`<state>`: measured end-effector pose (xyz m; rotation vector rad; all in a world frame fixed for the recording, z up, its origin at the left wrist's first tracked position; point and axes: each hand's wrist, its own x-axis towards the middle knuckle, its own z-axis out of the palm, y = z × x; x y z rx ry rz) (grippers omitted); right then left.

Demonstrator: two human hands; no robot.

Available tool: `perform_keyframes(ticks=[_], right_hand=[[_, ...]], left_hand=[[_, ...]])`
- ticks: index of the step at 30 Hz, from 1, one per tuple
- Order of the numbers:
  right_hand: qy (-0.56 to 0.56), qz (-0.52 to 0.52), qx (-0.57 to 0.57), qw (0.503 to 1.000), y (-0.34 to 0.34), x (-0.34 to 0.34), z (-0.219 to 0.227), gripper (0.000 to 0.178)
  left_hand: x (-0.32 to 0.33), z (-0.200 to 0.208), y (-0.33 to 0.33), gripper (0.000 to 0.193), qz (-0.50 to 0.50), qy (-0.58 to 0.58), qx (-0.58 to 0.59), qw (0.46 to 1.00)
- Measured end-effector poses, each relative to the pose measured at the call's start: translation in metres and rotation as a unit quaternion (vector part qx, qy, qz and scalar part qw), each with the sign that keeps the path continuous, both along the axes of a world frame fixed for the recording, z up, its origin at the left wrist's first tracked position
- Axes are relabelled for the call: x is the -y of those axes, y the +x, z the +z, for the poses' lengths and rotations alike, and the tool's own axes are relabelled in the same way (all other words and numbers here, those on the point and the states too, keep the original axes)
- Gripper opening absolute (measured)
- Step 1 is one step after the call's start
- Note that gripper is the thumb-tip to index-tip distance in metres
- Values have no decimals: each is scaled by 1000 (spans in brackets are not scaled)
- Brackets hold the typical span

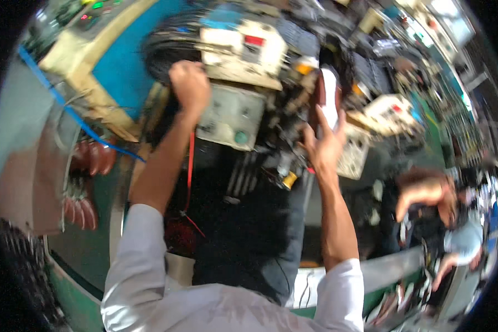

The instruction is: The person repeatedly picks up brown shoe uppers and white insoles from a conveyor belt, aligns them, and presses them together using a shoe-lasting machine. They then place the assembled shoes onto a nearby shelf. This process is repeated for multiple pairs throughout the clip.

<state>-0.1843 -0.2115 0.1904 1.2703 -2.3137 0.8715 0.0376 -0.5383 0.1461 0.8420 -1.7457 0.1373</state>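
Observation:
A brown shoe (337, 95) with a white sole points away from me in the middle of the machinery. My right hand (326, 143) grips its near end, fingers stretched along the sole and thumb out to the left. My left hand (190, 89) is at the left side of a cream machine housing (240, 52), its fingers curled beside a dark round wheel-like part (169, 52). Blur hides what those fingers hold. A grey metal box (231, 119) sits under the housing, just right of my left wrist.
Several brown shoes (97, 157) rest on a rack at the left, near a blue hose (74, 113). Another cream machine part (390, 113) stands to the right. A person (426, 191) works at the far right. A red cord (191, 171) hangs below the metal box.

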Motion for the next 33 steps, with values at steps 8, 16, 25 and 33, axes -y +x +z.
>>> perform_keyframes(ticks=[8, 16, 25, 33], right_hand=[[71, 5, 1, 997, 30, 15, -8, 81], [31, 24, 12, 999, 37, -3, -33, 91], [32, 8, -46, 998, -9, 51, -24, 84], [76, 11, -76, 994, -80, 123, -3, 80]], left_hand=[[-13, 13, 20, 16, -9, 19, -30, 999], [5, 4, 2, 16, 16, -50, 1, 999], [11, -7, 5, 23, -1, -69, -40, 997], [15, -9, 0, 27, -4, -76, -59, 995]])
